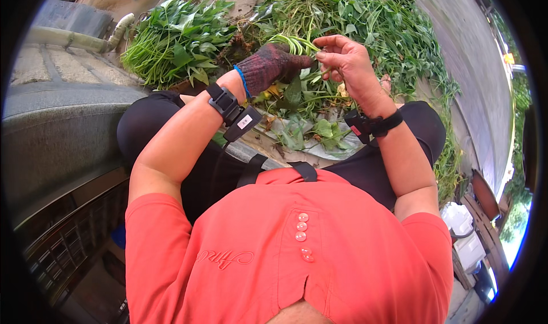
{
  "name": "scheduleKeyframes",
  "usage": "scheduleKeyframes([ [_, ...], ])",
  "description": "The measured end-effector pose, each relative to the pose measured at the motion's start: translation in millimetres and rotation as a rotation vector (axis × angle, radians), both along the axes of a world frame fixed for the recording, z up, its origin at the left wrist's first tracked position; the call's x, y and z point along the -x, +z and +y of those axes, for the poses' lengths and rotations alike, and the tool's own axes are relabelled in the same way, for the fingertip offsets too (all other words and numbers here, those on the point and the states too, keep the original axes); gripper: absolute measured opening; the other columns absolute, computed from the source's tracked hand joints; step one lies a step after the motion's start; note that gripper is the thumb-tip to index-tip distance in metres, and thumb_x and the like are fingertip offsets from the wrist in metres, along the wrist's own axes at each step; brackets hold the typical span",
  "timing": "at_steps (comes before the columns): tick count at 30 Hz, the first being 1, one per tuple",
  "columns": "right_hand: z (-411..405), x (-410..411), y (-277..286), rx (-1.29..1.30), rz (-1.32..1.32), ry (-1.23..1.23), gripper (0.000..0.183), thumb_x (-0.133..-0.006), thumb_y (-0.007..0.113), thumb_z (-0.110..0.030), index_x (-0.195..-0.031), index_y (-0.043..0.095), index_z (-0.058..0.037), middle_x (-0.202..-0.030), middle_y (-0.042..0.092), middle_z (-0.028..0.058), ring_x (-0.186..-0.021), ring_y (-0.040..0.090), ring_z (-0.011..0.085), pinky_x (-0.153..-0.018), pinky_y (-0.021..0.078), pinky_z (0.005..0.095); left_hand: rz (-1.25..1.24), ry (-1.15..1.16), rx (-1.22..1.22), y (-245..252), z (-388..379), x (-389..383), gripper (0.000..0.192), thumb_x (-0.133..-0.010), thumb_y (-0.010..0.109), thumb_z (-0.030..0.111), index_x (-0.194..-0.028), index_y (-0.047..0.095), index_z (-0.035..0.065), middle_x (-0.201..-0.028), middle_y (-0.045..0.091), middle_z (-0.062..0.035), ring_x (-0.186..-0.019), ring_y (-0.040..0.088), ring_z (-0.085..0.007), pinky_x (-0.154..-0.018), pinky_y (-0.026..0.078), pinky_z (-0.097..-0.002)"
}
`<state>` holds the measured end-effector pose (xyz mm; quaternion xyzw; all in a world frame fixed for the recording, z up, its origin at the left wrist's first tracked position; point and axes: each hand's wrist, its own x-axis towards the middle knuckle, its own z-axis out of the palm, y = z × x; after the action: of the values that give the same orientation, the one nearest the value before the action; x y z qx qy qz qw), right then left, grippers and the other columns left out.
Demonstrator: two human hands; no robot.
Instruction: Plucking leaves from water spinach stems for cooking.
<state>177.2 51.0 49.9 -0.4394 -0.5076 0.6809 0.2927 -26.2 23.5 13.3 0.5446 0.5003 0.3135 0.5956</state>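
My left hand (278, 65), in a dark red and black knitted glove with a blue cuff edge, is closed around a small bunch of green stems (295, 45). The cut or broken stem ends point up and to the right. My bare right hand (344, 60) is close beside it, thumb and forefinger bent together at the stem ends. Whether a stem is pinched between those fingertips is hard to see. Below both hands lie loose leaves and yellowed bits (299, 95). A large heap of leafy green vines (355, 15) spreads just beyond the hands.
A neater pile of leafy stems (180, 41) lies at the upper left, beside a pipe (68, 38) and a stone wall base (64, 63). Pale sheeting (338, 150) with scattered leaves is between my knees. White containers (464, 234) stand at the lower right.
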Motion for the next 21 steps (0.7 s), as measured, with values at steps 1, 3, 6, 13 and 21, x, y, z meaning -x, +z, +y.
scheduleKeyframes([
  [1,-0.4,-2.3,1.1,-0.012,-0.022,0.012,0.029,-0.082,0.066,-0.007,-0.110,0.059,-0.0001,-0.075,0.061,0.0013,-0.050,0.056,0.0069,-0.039,0.0368,0.0162,-0.011,0.020,0.173,7.4,0.9,-1.8,0.029,-0.082,0.073,0.031,-0.083,0.067,0.0027,-0.069,0.062,-0.0056,-0.057,0.054,-0.0122,-0.053,0.043,-0.0272],
  [3,-3.3,-4.2,2.8,-0.016,-0.145,0.107,0.023,-0.086,0.064,-0.012,-0.106,0.060,-0.0001,-0.076,0.061,0.0018,-0.054,0.056,0.0069,-0.045,0.0409,0.0185,0.034,0.195,0.188,-4.5,7.3,8.1,0.028,-0.081,0.073,0.030,-0.079,0.068,0.0021,-0.060,0.059,-0.0042,-0.051,0.052,-0.0129,-0.049,0.043,-0.0287],
  [6,-5.6,-13.9,-8.7,0.067,-0.185,0.292,0.018,-0.090,0.061,-0.015,-0.100,0.062,0.0000,-0.067,0.060,0.0015,-0.053,0.054,0.0068,-0.050,0.0435,0.0214,-0.104,0.400,0.198,-11.0,17.8,28.4,0.029,-0.082,0.072,0.029,-0.078,0.068,0.0006,-0.062,0.062,-0.0060,-0.050,0.052,-0.0137,-0.047,0.042,-0.0299],
  [13,-10.7,-43.7,23.3,-0.252,-0.095,0.046,0.017,-0.091,0.057,-0.012,-0.088,0.068,-0.0004,-0.067,0.059,-0.0023,-0.055,0.048,0.0032,-0.052,0.0380,0.0188,0.680,0.550,-0.500,-50.4,39.2,107.9,0.027,-0.086,0.067,0.027,-0.074,0.064,0.0024,-0.061,0.060,-0.0094,-0.050,0.057,-0.0228,-0.050,0.047,-0.0371],
  [21,-6.0,-30.2,5.5,0.038,-0.121,-0.044,0.023,-0.095,0.054,-0.024,-0.100,0.068,-0.0064,-0.062,0.056,-0.0027,-0.048,0.053,0.0050,-0.043,0.0378,0.0166,-0.219,0.665,-0.173,13.9,19.3,18.0,0.021,-0.081,0.074,0.023,-0.084,0.069,0.0030,-0.070,0.065,-0.0055,-0.056,0.056,-0.0138,-0.056,0.044,-0.0294],
])
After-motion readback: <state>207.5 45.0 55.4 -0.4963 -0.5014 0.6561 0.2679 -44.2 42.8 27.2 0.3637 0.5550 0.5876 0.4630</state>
